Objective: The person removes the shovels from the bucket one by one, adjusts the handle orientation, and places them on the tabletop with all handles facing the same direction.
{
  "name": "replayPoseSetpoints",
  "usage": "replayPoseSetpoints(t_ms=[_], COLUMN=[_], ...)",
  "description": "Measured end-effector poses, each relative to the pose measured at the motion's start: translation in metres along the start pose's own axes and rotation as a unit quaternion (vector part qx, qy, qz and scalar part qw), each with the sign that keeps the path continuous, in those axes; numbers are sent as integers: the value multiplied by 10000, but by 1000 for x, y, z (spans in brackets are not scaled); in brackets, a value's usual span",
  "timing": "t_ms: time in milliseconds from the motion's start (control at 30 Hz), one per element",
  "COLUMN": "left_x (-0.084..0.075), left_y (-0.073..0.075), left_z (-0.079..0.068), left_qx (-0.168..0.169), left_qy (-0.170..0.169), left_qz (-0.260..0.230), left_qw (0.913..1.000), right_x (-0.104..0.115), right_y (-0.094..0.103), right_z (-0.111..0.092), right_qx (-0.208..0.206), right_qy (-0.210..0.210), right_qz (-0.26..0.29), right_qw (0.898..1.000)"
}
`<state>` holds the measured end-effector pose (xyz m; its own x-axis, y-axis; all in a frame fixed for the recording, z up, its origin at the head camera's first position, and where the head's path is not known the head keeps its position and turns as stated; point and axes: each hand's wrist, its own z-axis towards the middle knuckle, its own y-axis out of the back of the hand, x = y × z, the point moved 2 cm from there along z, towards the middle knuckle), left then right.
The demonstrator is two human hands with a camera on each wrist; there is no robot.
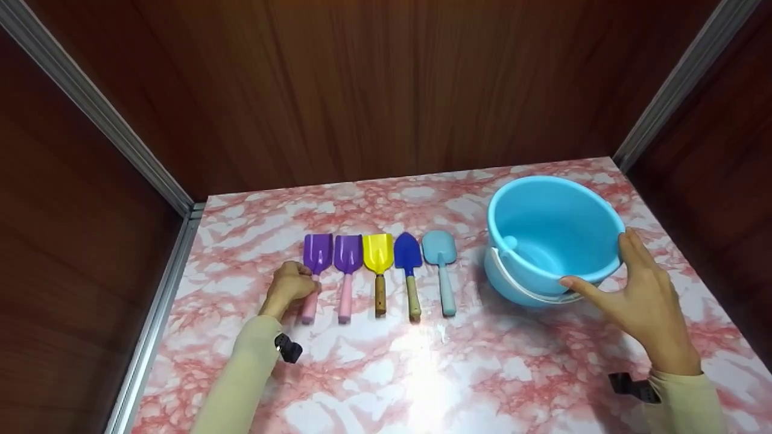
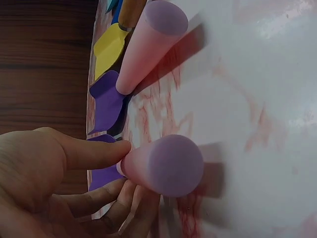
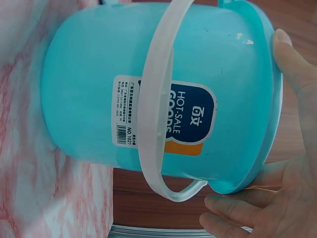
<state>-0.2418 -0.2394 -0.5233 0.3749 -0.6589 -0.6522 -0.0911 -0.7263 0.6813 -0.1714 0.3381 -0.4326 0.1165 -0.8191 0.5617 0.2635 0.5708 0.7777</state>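
Note:
My left hand (image 1: pixel 289 286) pinches the pink handle of the leftmost purple toy shovel (image 1: pixel 318 248) between thumb and fingers; the handle's round end faces the left wrist camera. That shovel lies at the left of a row. To its right are a second purple shovel (image 1: pixel 348 250), a yellow shovel (image 1: pixel 378 250) with a brown handle, a blue pointed trowel (image 1: pixel 408 248) and a light blue shovel (image 1: pixel 439 246). My right hand (image 1: pixel 651 301) holds the rim of a blue bucket (image 1: pixel 558 208), thumb at the near side and fingers at the right.
The bucket's white carrying handle (image 3: pixel 154 99) hangs down across its printed label (image 3: pixel 190 111). Everything lies on a red-and-white marbled table (image 1: pixel 362 374). Dark wooden panels (image 1: pixel 386 90) with metal edge strips (image 1: pixel 154 337) stand around its back and sides.

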Motion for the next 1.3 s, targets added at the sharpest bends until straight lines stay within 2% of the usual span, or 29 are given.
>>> replayPoseSetpoints(t_ms=[100,267,300,467,600,733,867,933,1033,1100,1300], left_x=[3,-10,-21,-54,-91,-137,-181,-201,-228,-246,-294], left_y=[2,9,12,16,14,10,-3,-13,-29,-40,-74], left_z=[7,9,4,8,7,3,-6,-12,-20,-25,-42], left_qx=[-84,-345,-379,-641,-872,-1017,-947,-794,-636,-602,-639], left_qy=[-105,-133,-89,-313,-686,-1145,-1492,-1625,-1963,-2203,-2979], left_qz=[122,461,524,741,896,891,757,585,529,583,1159], left_qw=[9998,9983,9979,9947,9898,9842,9813,9818,9770,9718,9454], right_x=[0,2,2,2,1,2,3,3,3,3,3], right_y=[0,1,1,1,1,0,-2,-2,-2,-1,0], right_z=[1,2,2,2,2,1,1,0,-1,-1,-1], right_qx=[3,-35,-47,-7,34,63,88,86,74,79,51], right_qy=[9,23,22,-37,-85,-142,-165,-161,-126,-118,-117], right_qz=[7,27,28,3,7,24,24,15,-5,-10,-9], right_qw=[10000,10000,10000,10000,10000,9999,9998,9998,9999,9999,9999])
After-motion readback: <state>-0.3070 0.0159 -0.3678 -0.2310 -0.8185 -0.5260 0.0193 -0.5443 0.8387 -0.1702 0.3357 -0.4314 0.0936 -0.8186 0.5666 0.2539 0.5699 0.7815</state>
